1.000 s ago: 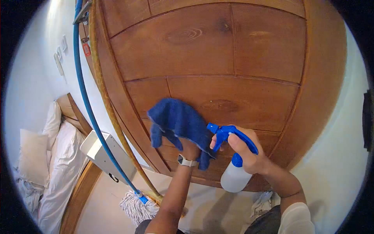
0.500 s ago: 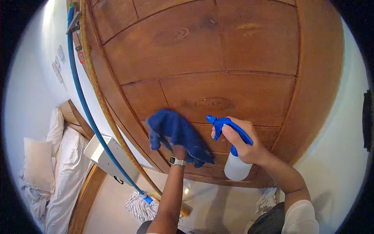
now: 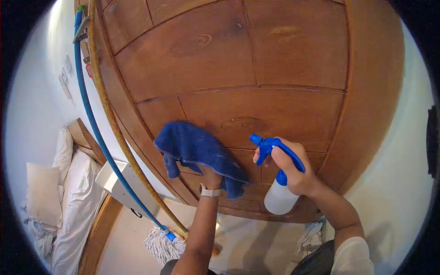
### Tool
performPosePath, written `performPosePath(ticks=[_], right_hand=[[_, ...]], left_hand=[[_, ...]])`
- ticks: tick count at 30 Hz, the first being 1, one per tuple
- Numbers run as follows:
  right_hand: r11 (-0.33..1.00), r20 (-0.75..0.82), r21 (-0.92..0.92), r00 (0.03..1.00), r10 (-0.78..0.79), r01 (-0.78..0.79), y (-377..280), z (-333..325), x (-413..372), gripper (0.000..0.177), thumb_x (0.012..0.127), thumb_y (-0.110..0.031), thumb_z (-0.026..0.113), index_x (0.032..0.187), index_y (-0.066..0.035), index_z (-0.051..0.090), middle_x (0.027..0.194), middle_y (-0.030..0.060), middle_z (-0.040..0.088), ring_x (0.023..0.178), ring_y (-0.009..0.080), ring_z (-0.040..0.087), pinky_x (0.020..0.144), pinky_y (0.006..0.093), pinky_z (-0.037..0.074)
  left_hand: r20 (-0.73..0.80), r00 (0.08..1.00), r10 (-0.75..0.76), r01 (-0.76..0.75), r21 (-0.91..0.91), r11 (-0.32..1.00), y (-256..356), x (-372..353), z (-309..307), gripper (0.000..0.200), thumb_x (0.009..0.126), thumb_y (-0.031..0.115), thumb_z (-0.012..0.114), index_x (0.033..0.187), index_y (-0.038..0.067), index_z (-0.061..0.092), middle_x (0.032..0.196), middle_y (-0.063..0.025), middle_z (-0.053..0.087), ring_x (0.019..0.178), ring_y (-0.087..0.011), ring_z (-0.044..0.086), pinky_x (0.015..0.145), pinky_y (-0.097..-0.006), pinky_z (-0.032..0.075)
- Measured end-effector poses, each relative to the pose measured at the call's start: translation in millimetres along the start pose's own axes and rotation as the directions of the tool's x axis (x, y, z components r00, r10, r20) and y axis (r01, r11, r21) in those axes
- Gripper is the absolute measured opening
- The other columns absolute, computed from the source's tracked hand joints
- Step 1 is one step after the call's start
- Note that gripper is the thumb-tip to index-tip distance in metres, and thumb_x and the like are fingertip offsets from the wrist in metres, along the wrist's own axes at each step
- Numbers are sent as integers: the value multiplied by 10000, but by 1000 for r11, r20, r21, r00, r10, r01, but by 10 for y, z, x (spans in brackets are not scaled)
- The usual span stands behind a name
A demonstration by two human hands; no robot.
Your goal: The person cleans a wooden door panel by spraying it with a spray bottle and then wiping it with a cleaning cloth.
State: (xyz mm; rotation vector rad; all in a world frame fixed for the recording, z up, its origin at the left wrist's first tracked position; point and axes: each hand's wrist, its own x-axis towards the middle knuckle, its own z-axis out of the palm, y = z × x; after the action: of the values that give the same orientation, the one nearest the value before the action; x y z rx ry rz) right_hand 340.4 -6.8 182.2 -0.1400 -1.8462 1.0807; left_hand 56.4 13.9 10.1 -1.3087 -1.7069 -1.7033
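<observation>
1. One-handed, grasping rumpled blue fabric cloth (image 3: 195,144) in left grip (image 3: 211,178), fingers mostly hidden, before brown panelled wooden door (image 3: 293,64); could snag or slip by loose hanging folds.
2. Clasping whitish plastic spray bottle with blue trigger head (image 3: 280,199) in right grip (image 3: 294,176); could spray off-target if squeezing too soon.
3. Could topple white string mop with blue pole (image 3: 160,244), standing left of door, if swinging left grip wide.
</observation>
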Motion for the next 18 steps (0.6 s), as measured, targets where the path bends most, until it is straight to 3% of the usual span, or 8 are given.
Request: performPosePath(ticks=[8,18], right_hand=[[999,46,-42,998,35,-33,81,106,36,301,1050,-240,518,981,14,665,892,132,698,833,202,670,794,343,516],[998,37,-66,999,-5,8,98,201,32,311,1057,-245,534,974,24,666,890,131,705,817,202,669,778,343,516]], left_hand=[[166,970,180,-185,15,983,-10,-53,-117,719,1024,423,556,1556,3,314,1595,-180,352,1472,-340,301,1237,-439,195],[-82,981,-173,173,-7,985,-745,116,-423,728,1027,427,551,1564,3,302,1605,-180,341,1480,-338,291,1242,-437,188]])
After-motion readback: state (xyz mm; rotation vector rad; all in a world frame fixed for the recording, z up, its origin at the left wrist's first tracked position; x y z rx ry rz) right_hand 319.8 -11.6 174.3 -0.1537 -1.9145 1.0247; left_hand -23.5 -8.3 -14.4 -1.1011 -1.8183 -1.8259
